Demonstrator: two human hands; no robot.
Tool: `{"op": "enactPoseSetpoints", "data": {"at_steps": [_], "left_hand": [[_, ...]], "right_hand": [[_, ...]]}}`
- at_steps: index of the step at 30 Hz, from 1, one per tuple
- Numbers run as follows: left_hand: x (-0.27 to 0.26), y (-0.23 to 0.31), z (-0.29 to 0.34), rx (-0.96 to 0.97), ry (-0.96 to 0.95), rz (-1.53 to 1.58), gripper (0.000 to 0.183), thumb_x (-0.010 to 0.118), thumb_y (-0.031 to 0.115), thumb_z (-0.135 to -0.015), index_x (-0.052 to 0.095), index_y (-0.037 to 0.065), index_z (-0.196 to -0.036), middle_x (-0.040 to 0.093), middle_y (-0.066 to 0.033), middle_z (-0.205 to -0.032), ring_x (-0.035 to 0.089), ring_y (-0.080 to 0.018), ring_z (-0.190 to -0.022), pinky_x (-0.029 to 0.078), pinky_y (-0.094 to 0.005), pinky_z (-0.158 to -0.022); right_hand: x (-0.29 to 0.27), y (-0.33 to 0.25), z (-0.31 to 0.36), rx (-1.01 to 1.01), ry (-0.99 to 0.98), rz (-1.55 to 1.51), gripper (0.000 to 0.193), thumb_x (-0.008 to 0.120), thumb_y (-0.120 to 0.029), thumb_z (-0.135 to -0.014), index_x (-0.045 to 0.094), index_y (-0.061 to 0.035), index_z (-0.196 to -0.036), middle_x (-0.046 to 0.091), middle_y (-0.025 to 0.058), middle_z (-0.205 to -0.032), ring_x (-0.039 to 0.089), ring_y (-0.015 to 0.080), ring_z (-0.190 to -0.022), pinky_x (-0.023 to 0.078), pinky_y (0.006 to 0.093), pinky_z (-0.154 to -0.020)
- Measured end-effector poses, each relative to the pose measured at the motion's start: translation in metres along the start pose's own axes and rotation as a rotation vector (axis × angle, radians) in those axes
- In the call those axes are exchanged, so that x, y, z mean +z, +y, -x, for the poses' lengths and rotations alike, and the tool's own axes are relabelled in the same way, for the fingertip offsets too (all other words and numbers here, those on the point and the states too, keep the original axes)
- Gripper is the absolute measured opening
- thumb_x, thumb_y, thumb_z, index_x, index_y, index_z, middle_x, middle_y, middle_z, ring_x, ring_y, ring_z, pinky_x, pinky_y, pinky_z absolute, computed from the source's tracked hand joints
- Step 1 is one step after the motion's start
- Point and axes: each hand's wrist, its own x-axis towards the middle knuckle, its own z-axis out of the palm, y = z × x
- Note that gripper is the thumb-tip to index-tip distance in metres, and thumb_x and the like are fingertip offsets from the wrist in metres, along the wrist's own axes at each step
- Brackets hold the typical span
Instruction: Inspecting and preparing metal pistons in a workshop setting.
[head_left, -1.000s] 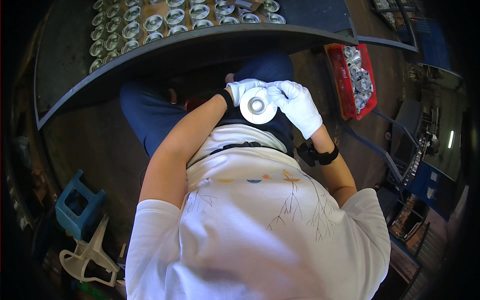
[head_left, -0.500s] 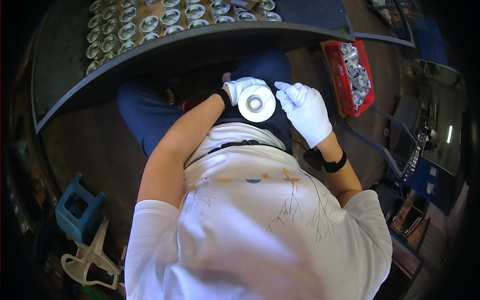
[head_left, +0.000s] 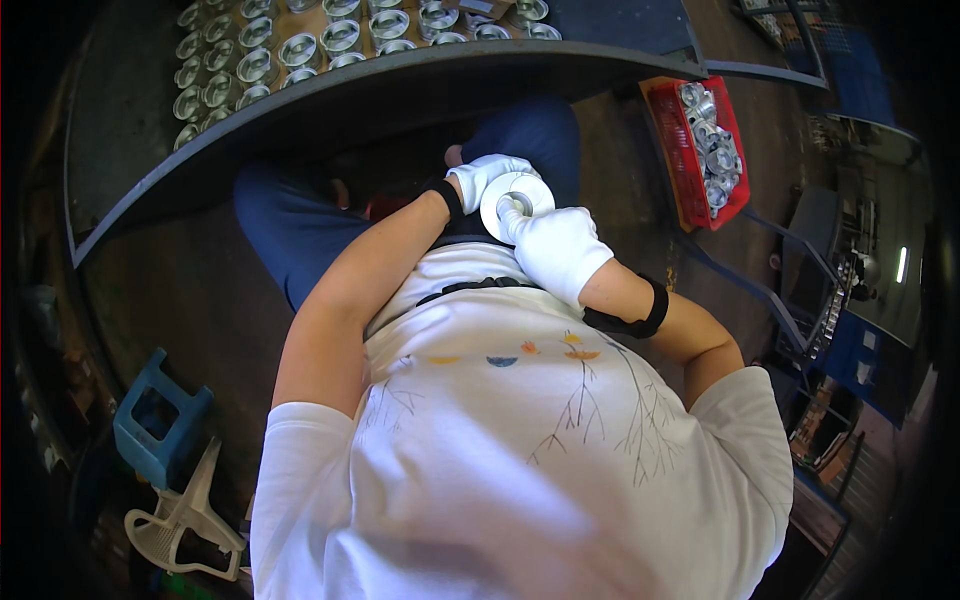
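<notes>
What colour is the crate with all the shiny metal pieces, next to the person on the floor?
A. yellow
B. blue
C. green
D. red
D: the crate to the person's right has red mesh walls and is filled with shiny metal parts, while the blue thing in view is a small stool on the other side.

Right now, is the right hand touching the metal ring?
Touching. In the head view the gloved right hand lies over the lower edge of the metal ring, its fingers on the ring's face, no gap showing.
</notes>
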Motion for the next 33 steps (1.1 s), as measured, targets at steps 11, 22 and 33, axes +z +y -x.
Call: {"op": "enactPoseSetpoints", "data": {"at_steps": [11,22,33], "left_hand": [[0.006,-0.029,-0.02,-0.009,-0.042,0.342,0.048,0.044,0.034,-0.1,0.057,-0.005,-0.126,0.063,-0.0204,-0.126,0.061,-0.032,-0.117,0.048,-0.0373,-0.102],[-0.001,-0.052,-0.029,-0.138,0.112,0.602,0.049,0.046,0.037,-0.099,0.061,-0.004,-0.123,0.067,-0.0188,-0.121,0.065,-0.0325,-0.111,0.049,-0.0363,-0.099],[-0.001,-0.046,-0.029,0.037,-0.036,-0.494,0.092,0.06,0.079,-0.072,0.066,-0.002,-0.114,0.07,-0.0185,-0.112,0.068,-0.0291,-0.106,0.049,-0.037,-0.098]], "right_hand": [[-0.027,-0.002,0.0,0.197,-0.131,-0.06,0.047,0.045,-0.016,-0.094,0.046,0.0091,-0.134,0.073,0.0161,-0.081,0.071,0.0298,-0.066,0.052,0.0465,-0.058],[-0.013,0.025,0.004,-0.003,-0.061,-0.174,0.043,0.048,-0.018,-0.095,0.051,-0.0055,-0.136,0.07,0.0141,-0.074,0.069,0.0317,-0.062,0.053,0.0438,-0.054],[-0.002,0.017,0.004,0.043,0.032,-0.132,0.037,0.046,-0.018,-0.096,0.055,0.0009,-0.126,0.067,0.0154,-0.065,0.066,0.0341,-0.055,0.051,0.0449,-0.048]]}}
